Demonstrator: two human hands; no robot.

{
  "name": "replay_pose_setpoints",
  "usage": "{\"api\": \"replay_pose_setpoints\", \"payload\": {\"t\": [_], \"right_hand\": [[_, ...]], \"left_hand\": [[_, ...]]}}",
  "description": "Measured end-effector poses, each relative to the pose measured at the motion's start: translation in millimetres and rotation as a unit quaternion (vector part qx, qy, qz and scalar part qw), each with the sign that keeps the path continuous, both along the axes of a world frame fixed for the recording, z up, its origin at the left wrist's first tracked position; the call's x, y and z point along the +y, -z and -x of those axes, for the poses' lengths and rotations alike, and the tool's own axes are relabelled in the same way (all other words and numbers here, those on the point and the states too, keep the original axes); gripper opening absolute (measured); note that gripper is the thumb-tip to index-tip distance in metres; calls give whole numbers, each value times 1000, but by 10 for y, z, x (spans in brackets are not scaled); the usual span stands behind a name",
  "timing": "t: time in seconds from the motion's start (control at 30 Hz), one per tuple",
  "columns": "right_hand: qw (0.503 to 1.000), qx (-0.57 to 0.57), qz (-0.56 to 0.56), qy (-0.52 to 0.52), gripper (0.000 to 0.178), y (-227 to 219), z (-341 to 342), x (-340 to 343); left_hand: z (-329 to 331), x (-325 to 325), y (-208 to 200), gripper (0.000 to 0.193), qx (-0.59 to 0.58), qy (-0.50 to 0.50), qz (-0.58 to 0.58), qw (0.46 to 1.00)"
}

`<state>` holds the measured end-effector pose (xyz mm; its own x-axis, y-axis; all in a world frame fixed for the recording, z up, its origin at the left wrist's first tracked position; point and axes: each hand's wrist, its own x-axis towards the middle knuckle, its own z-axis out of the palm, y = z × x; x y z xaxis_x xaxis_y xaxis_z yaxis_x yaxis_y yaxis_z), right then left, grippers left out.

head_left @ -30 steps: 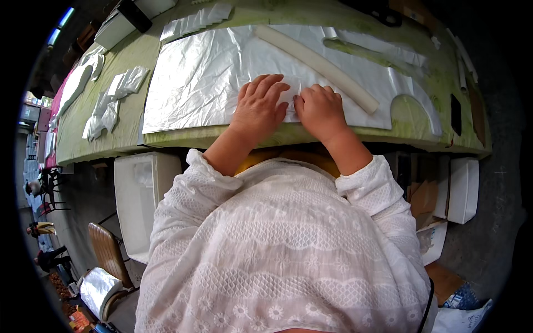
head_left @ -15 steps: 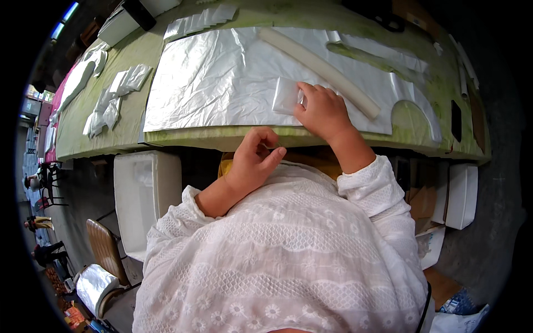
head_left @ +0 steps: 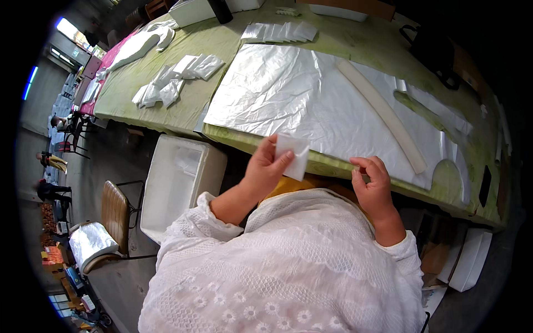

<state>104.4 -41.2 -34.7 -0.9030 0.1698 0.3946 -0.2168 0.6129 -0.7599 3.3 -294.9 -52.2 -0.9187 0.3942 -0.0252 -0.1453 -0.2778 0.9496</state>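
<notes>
My left hand (head_left: pixel 262 168) grips a small folded packet of thin white plastic film (head_left: pixel 294 154) between thumb and fingers, at the front edge of the table. To its right, my right hand (head_left: pixel 372 180) is closed in a pinch, thumb against fingertips; whatever lies between them is too small to name. Beyond both hands a large silvery-white plastic sheet (head_left: pixel 266 94) lies flat and slightly creased. A long off-white tube (head_left: pixel 383 114) rests slantwise across the sheet.
Small folded packets (head_left: pixel 177 77) lie in a loose group at the left, and a neat row of packets (head_left: pixel 280 32) sits at the back. Below the table's green cloth (head_left: pixel 125 105) stands a white foam box (head_left: pixel 183 183). A black bag (head_left: pixel 436 53) is at the far right.
The folded packet has left the sheet and is now in my left hand. My right hand has let go of it and drawn back toward me. The view has turned left.
</notes>
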Motion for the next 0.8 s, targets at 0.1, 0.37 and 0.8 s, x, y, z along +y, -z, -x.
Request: {"api": "replay_pose_setpoints", "payload": {"t": [0.1,0.37,0.8], "right_hand": [[999,33,-33,3,23,74,-31,25],[992,43,-117,2,23,95,72,-9],[993,0,-121,-10,26,-6,105,-2]], "left_hand": [[993,-538,-195,58,182,-98,162,965],[2933,-1160,-398,58,229,-208,596,741],[3567,-1198,67,32,364,-188,737,538]]}}
